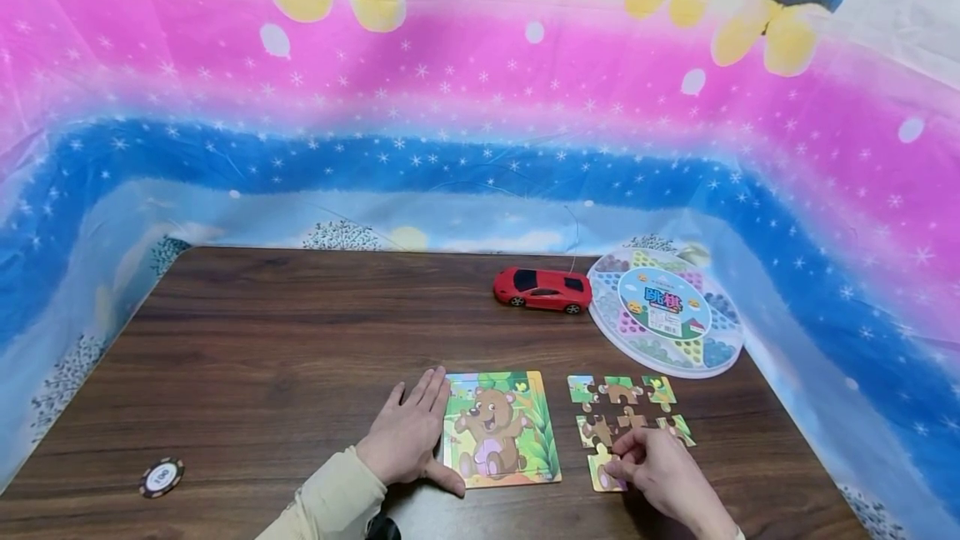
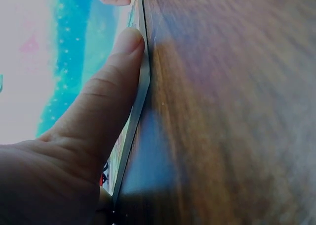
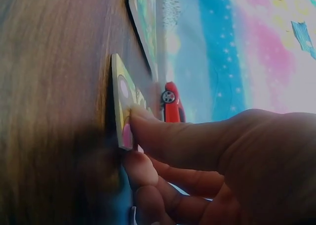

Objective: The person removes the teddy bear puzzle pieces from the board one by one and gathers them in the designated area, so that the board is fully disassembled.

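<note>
A square bear jigsaw puzzle board (image 1: 553, 457) lies flat near the front of the table. My left hand (image 1: 408, 436) rests along its left edge, fingers straight and thumb at the near corner. In the left wrist view, the thumb (image 2: 116, 71) lies against the board's side. To the right, my right hand (image 1: 663, 473) pinches a yellow puzzle piece (image 1: 602, 472) with thumb and fingers. The right wrist view shows that piece (image 3: 119, 94) low over the wood, the thumb on its printed face. Several loose puzzle pieces (image 1: 621, 391) are laid out in rows just behind it.
A red toy car (image 1: 543, 290) stands behind the board. Beside it at the back right lies a round Chinese checkers set (image 1: 667, 361). One poker chip (image 1: 162, 477) is at the front left of the wooden table (image 1: 300, 332). A printed cloth surrounds the table.
</note>
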Demonstrator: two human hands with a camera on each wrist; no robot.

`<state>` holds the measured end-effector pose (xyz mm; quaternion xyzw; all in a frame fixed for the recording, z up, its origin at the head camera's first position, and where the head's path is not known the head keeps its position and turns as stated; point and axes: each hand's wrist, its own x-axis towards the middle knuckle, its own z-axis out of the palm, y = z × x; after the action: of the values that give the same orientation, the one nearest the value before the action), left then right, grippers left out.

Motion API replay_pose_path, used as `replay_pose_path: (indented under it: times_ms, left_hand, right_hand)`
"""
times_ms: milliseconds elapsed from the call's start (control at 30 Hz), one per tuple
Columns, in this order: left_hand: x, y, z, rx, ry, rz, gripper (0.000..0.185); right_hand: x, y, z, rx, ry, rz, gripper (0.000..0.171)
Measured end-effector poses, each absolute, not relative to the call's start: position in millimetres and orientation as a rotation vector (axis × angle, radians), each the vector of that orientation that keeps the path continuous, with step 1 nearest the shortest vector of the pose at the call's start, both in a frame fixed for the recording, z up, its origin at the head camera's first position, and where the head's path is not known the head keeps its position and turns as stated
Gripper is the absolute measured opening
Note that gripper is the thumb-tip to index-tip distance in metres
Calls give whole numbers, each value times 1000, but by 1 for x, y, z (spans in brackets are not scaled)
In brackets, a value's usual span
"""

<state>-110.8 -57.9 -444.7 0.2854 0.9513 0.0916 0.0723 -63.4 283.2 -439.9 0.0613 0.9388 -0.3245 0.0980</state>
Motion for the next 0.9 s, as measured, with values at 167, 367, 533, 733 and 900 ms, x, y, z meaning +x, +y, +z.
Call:
replay_pose_path:
  times_ms: [167,367,533,733,900]
  left_hand:
    - [-111,-58,-444,853,2858,280,134]
    - [-111,-58,-446,860,2869,259,135]
    - [-111,-57,-447,863,2877,256,135]
    - [-110,-58,-446,869,2884,258,135]
    - [-110,-57,-446,868,2882,255,134]
  right_hand:
    - [-64,284,-439,176,2780,-914,17]
    - [-65,284,-438,171,2794,-823,17]
    - [-65,283,-437,169,2807,-786,18]
    - [-63,279,-434,147,2850,-705,18]
    - [-60,272,-428,135,2936,-544,19]
